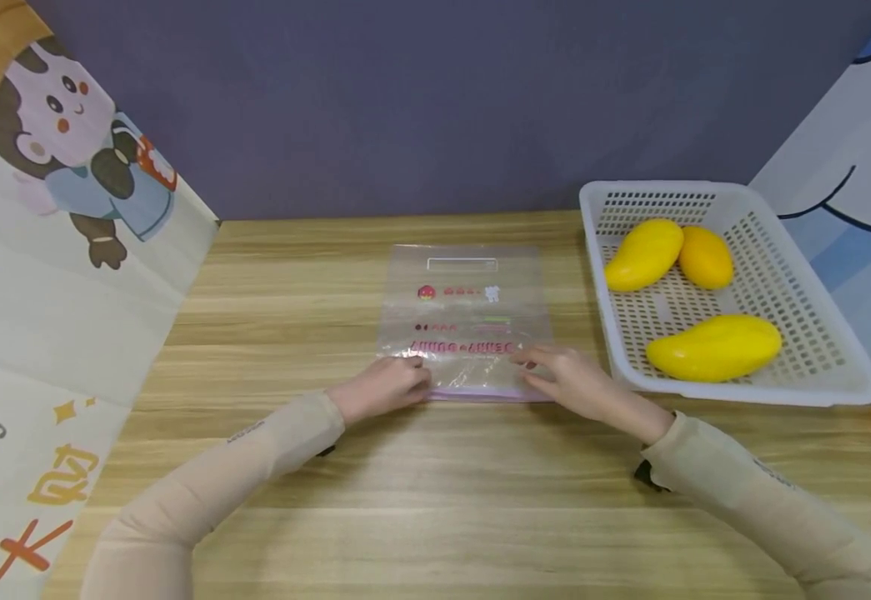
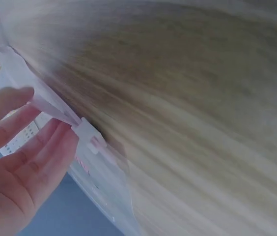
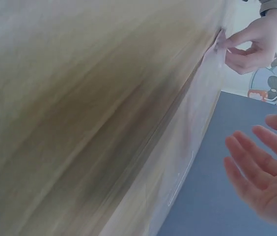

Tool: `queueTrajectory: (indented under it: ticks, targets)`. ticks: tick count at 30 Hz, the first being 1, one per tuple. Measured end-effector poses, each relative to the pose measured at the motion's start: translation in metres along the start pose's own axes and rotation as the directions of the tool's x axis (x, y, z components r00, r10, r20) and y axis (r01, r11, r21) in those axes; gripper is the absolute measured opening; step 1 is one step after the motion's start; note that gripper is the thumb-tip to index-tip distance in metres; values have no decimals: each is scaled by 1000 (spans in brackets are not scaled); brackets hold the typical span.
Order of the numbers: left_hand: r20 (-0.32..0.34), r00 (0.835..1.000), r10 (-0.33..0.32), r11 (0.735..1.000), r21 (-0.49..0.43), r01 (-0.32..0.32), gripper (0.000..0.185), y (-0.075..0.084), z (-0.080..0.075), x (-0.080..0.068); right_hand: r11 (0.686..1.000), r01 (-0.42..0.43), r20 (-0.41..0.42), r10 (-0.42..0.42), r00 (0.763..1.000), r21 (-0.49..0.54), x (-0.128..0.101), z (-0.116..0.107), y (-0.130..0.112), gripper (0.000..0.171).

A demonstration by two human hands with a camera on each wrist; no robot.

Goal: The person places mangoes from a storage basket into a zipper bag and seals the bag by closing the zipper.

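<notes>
A clear zip bag (image 1: 465, 321) with pink print lies flat on the wooden table (image 1: 435, 500), its zip edge toward me. My left hand (image 1: 405, 377) is at the bag's near left corner. In the left wrist view its thumb and fingers (image 2: 50, 142) pinch the zip strip beside the white slider (image 2: 87, 133). My right hand (image 1: 548, 367) reaches over the bag's near right corner. Its fingers (image 3: 256, 162) are straight and spread and hold nothing. Whether they touch the bag cannot be told. The left hand (image 3: 249, 44) also shows in the right wrist view, pinching the bag's edge.
A white perforated basket (image 1: 833, 383) stands at the right of the table with three yellow mangoes (image 1: 713, 346) in it. Cartoon-printed panels (image 1: 52, 275) wall in the left and right sides, and a purple wall (image 1: 405, 100) closes the back.
</notes>
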State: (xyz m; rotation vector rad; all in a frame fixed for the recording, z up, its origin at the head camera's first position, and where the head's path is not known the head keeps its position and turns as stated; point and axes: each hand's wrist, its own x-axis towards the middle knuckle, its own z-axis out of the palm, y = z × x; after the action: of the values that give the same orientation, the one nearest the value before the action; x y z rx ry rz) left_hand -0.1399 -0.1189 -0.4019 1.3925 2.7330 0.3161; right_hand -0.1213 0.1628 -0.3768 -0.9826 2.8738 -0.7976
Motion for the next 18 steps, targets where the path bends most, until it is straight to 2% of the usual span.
queueTrajectory:
  ticks: [4,7,11,15,18]
  targets:
    - [-25,999,-21,996,-82,19,5,-1,-1,1,996,-23,-24,25,999,85,-2,0,-2,21]
    - [-25,996,-85,984,-160,80,7,-2,-1,2,987,-38,-49,46,998,155,-4,0,-3,19]
    - [-21,983,-185,953,-250,174,7,-3,-1,4,972,-81,-55,96,994,222,-6,1,-5,16]
    - [-15,968,-249,920,-316,232,8,-3,-4,6,959,-119,-29,131,991,256,-7,0,-8,15]
    - [9,956,-292,880,-390,272,9,-3,-7,7,948,-148,12,151,988,282,-6,0,-10,17]
